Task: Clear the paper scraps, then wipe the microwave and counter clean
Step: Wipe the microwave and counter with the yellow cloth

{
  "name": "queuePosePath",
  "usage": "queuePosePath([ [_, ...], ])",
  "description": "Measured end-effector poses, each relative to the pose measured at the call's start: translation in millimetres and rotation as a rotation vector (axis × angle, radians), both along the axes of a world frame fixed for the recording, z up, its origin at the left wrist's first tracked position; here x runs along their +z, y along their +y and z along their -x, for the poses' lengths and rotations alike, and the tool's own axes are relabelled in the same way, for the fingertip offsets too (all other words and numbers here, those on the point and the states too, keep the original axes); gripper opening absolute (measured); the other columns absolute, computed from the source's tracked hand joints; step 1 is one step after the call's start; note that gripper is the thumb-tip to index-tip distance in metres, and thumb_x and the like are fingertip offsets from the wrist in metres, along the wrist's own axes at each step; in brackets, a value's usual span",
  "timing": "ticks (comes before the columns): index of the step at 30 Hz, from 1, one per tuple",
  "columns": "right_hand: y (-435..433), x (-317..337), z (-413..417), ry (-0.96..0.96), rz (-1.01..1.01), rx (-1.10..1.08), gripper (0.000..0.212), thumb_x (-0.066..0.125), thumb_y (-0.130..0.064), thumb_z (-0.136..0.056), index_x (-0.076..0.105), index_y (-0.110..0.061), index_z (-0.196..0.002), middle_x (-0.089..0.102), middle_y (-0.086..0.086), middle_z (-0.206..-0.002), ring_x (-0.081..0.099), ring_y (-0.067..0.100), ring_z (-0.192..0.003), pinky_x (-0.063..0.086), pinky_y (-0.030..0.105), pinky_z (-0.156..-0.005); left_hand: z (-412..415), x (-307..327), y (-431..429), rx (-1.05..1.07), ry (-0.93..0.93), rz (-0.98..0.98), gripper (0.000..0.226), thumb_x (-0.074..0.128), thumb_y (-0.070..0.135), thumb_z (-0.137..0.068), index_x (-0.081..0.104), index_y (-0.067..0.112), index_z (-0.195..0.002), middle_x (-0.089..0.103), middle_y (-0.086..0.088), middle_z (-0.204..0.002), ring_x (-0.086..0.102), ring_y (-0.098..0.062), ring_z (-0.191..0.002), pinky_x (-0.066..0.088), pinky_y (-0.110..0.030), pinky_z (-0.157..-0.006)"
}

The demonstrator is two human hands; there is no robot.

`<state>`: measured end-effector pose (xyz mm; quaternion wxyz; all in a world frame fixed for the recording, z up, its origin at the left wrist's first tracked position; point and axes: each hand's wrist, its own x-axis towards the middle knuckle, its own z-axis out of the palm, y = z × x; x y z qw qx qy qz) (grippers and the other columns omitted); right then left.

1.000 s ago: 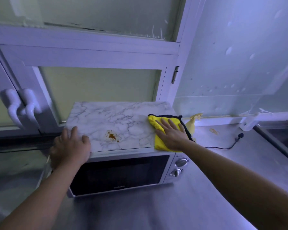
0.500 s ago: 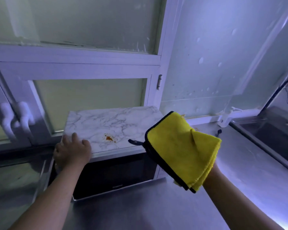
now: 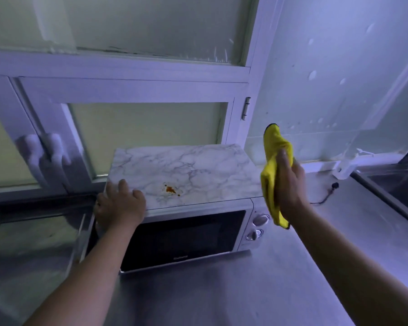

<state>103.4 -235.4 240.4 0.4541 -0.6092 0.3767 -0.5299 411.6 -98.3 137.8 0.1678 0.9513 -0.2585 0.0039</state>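
1. While the left hand (image 3: 120,205) rests on the front left corner of the microwave (image 3: 184,208), its fingers lie loosely bent over the top edge and hold nothing.
2. Raised in the air just beside the microwave's right side, the right hand (image 3: 289,184) grips a yellow cloth (image 3: 272,165), with the thumb pressed across the fabric.
3. The cloth is bunched and hangs lengthwise through the grip: one dark-edged corner points up above the thumb, and the other end droops below the wrist in front of the control knobs (image 3: 257,227).
4. The microwave stands on a grey metal surface (image 3: 257,290); its top is white with grey marble veining, its door is dark glass, and its two round knobs sit one above the other on the right.
5. An orange-brown stain (image 3: 171,190) with small specks around it marks the marbled top near the front edge, between the two hands and apart from both.
6. Behind the microwave is a white-framed window (image 3: 146,90), and a thin black cord (image 3: 325,196) lies on the surface to the right.
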Motion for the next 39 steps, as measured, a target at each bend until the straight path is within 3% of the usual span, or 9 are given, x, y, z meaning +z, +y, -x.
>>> queuePosePath([
  [1, 0.4, -4.3, -17.0, 0.195, 0.172, 0.01, 0.031, 0.038, -0.049, -0.1, 0.063, -0.048, -0.118, 0.055, -0.015, -0.071, 0.057, 0.012, -0.072, 0.055, 0.031, -0.071, 0.0, 0.5, -0.1, 0.003, 0.001, -0.002, 0.05, 0.031, 0.043, -0.093, 0.045, 0.023, -0.137, 0.037, -0.01, -0.151, 0.042, -0.041, -0.125, 0.035, -0.051, -0.103],
  [2, -4.0, -16.2, -32.7, 0.424, 0.254, 0.061, 0.038, 0.034, -0.052, -0.099, 0.057, -0.049, -0.128, 0.058, -0.016, -0.087, 0.056, 0.014, -0.09, 0.05, 0.039, -0.092, 0.1, 0.5, 0.2, 0.004, 0.0, 0.0, 0.05, 0.032, 0.043, -0.093, 0.046, 0.023, -0.137, 0.037, -0.01, -0.149, 0.043, -0.04, -0.125, 0.035, -0.05, -0.102],
  [4, -14.2, -47.4, -66.6, 0.884, 0.26, 0.25, 0.05, 0.026, -0.06, -0.098, 0.041, -0.046, -0.144, 0.05, -0.011, -0.138, 0.036, 0.016, -0.135, 0.016, 0.05, -0.118, -0.3, 0.3, 0.6, 0.005, 0.0, 0.014, 0.05, 0.032, 0.043, -0.092, 0.045, 0.024, -0.137, 0.037, -0.01, -0.149, 0.043, -0.039, -0.124, 0.034, -0.05, -0.102],
  [6, -32.1, -76.5, -90.9, 1.237, 0.258, 0.425, 0.056, 0.014, -0.068, -0.097, 0.018, -0.052, -0.151, 0.015, -0.014, -0.164, 0.002, 0.014, -0.152, -0.004, 0.054, -0.12, -0.1, -0.7, 0.9, 0.006, -0.007, 0.002, 0.051, 0.031, 0.044, -0.093, 0.042, 0.026, -0.139, 0.035, -0.009, -0.151, 0.041, -0.038, -0.125, 0.034, -0.049, -0.102],
  [8, -51.9, -88.5, -105.4, 1.391, 0.307, 0.519, 0.056, 0.005, -0.073, -0.093, 0.001, -0.061, -0.148, -0.006, -0.02, -0.165, -0.013, 0.013, -0.152, -0.01, 0.058, -0.118, 0.0, -2.1, 1.1, 0.001, -0.021, -0.011, 0.052, 0.03, 0.045, -0.093, 0.041, 0.026, -0.14, 0.034, -0.008, -0.153, 0.041, -0.038, -0.125, 0.035, -0.05, -0.101],
  [12, -79.0, -92.2, -126.8, 1.438, 0.318, 0.463, 0.059, 0.005, -0.072, -0.093, -0.006, -0.057, -0.149, -0.012, -0.019, -0.164, -0.015, 0.015, -0.152, -0.01, 0.058, -0.118, 2.4, -2.3, 2.0, -0.003, -0.045, -0.009, 0.052, 0.034, 0.043, -0.095, 0.041, 0.025, -0.143, 0.035, -0.009, -0.153, 0.04, -0.038, -0.127, 0.037, -0.05, -0.101],
  [21, -146.2, -88.1, -206.5, 1.428, 0.298, 0.361, 0.063, 0.009, -0.068, -0.096, 0.0, -0.047, -0.155, -0.008, -0.013, -0.166, -0.009, 0.021, -0.154, -0.005, 0.063, -0.117, 3.9, 0.0, 1.7, 0.009, -0.106, -0.054, 0.055, 0.03, 0.044, -0.096, 0.035, 0.028, -0.148, 0.033, -0.006, -0.156, 0.041, -0.034, -0.131, 0.038, -0.047, -0.103],
  [28, -186.3, -88.6, -257.1, 1.436, 0.387, 0.372, 0.06, 0.012, -0.064, -0.098, 0.011, -0.044, -0.155, 0.007, -0.009, -0.167, 0.003, 0.023, -0.154, 0.002, 0.066, -0.116, 1.0, -8.7, -0.2, 0.035, -0.148, -0.021, 0.054, 0.031, 0.045, -0.095, 0.037, 0.03, -0.147, 0.031, -0.003, -0.159, 0.04, -0.032, -0.132, 0.036, -0.045, -0.104],
  [39, -107.9, -90.8, -202.4, 1.42, 0.472, 0.53, 0.056, 0.006, -0.065, -0.098, -0.007, -0.054, -0.151, -0.008, -0.014, -0.166, -0.01, 0.018, -0.153, -0.006, 0.059, -0.119, 1.2, -6.7, -0.5, 0.018, -0.118, -0.022, 0.054, 0.032, 0.045, -0.095, 0.038, 0.027, -0.146, 0.035, -0.007, -0.155, 0.043, -0.037, -0.126, 0.037, -0.049, -0.1],
])
